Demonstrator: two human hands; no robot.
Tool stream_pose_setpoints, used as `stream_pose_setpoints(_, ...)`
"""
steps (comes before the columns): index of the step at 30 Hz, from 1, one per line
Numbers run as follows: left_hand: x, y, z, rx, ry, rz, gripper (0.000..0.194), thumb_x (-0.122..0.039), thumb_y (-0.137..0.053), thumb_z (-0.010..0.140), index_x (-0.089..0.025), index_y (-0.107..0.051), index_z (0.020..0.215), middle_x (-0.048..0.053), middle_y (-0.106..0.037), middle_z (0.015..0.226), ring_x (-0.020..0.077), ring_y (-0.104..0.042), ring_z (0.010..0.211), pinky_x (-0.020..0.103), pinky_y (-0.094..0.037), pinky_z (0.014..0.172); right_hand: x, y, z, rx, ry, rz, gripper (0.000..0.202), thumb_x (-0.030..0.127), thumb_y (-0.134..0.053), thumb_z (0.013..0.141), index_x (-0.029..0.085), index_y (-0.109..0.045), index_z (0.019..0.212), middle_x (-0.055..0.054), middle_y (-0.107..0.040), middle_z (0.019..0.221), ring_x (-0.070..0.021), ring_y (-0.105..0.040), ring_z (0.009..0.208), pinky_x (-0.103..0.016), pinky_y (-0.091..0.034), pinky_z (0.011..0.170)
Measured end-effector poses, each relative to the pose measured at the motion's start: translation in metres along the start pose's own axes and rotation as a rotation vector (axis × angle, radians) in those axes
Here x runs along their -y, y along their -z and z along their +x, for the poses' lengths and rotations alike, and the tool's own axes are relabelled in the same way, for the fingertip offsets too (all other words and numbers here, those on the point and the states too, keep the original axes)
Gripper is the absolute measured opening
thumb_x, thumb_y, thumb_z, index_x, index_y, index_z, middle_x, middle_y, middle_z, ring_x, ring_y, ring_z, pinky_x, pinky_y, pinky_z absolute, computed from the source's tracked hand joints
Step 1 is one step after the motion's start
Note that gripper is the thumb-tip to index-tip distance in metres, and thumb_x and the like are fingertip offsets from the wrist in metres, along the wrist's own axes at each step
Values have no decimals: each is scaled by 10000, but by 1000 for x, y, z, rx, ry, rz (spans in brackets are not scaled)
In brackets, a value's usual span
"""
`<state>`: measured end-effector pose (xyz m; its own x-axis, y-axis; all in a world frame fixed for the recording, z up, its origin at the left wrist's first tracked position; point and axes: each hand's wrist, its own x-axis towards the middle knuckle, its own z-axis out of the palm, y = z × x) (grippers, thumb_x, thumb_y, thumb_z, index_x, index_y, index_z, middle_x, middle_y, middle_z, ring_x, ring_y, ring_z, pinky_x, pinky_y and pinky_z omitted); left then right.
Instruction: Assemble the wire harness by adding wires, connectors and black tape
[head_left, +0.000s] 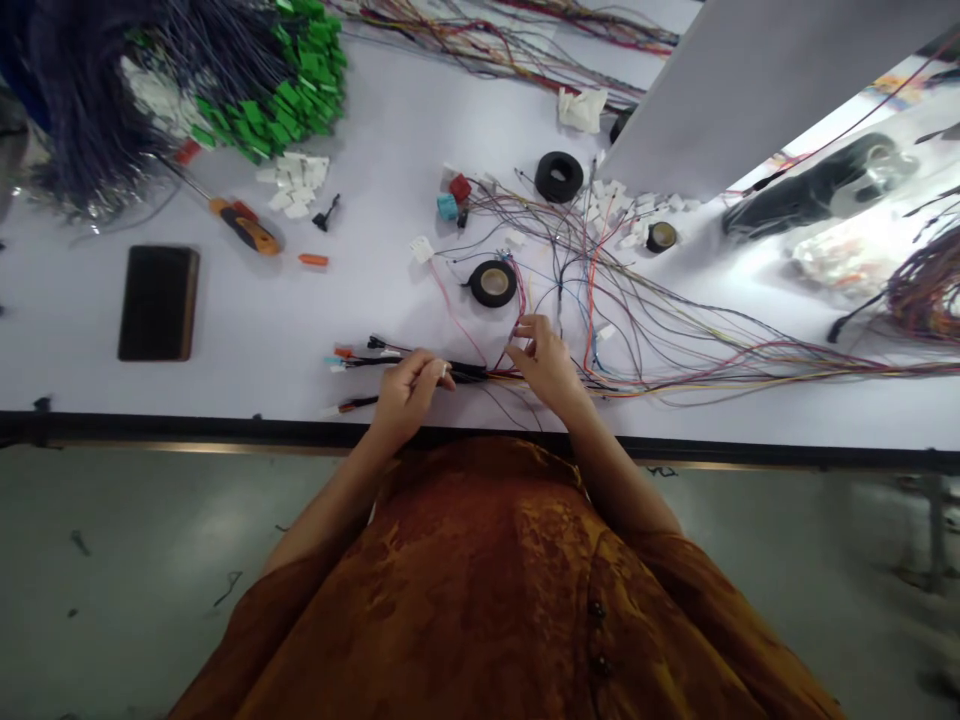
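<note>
A wire harness [471, 371] lies along the front of the table, its left part wrapped in black tape. My left hand [409, 395] is closed over this taped part, and a small pale thing shows at its fingertips. Taped branches with small connectors [343, 352] stick out to the left of that hand. Thumb and fingers of my right hand [551, 372] are pinched on thin reddish wires [513, 335] rising from the harness. Just beyond the hands lies a roll of black tape [493, 284]. A white connector [421, 249] on a pink wire sits behind the left hand.
Loose wires [675, 330] run off to the right. A second black tape roll [559, 177] lies farther back. On the left are a screwdriver [244, 225], a dark phone-like slab [158, 303] and bundled cables with green connectors [300, 90]. A pale upright panel [720, 90] stands back right.
</note>
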<state>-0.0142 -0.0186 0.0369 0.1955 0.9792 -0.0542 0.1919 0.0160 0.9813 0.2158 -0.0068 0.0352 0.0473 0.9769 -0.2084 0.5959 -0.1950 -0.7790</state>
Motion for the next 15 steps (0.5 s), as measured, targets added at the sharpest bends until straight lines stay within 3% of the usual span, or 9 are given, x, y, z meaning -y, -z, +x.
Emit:
stream_pose_setpoints(3,7,-12,11,67,-201,276,264,-329,-463,982,-192,-627,825,78,-705,882,199,-607,850,347,-448,830,2,-4,11,-27,-18,292,500,334,-606,817,171,-455,1266,-84,-696,1054,-123,-591,659,-303,-496,673)
stream_pose_setpoints(6,21,-23,14,137,-288,441,222,-301,-468,970,-202,-607,828,99,-720,992,233,-603,935,386,-412,870,10,-7,20,8,43,391,360,356,-538,862,186,-534,1179,-26,-677,908,-106,-572,641,-258,-466,625)
stream_pose_setpoints(8,30,-27,13,168,-319,532,207,-291,-482,970,-205,-608,829,92,-732,996,242,-606,932,395,-392,860,17,-10,30,89,106,329,247,353,-509,893,176,-615,1029,-17,-664,841,-104,-558,652,-248,-447,626)
stream_pose_setpoints(11,38,-27,11,201,-359,609,190,-271,-502,969,-206,-617,833,86,-742,990,245,-609,918,396,-382,839,27,-18,57,250,164,163,232,338,-517,909,158,-632,817,-20,-655,767,-112,-565,691,-240,-426,642)
stream_pose_setpoints(15,39,-25,13,225,-374,654,174,-244,-512,965,-203,-630,844,78,-748,984,249,-618,905,396,-382,819,39,-32,110,345,256,-23,213,234,-506,913,163,-616,745,-17,-654,746,-125,-589,746,-248,-440,726)
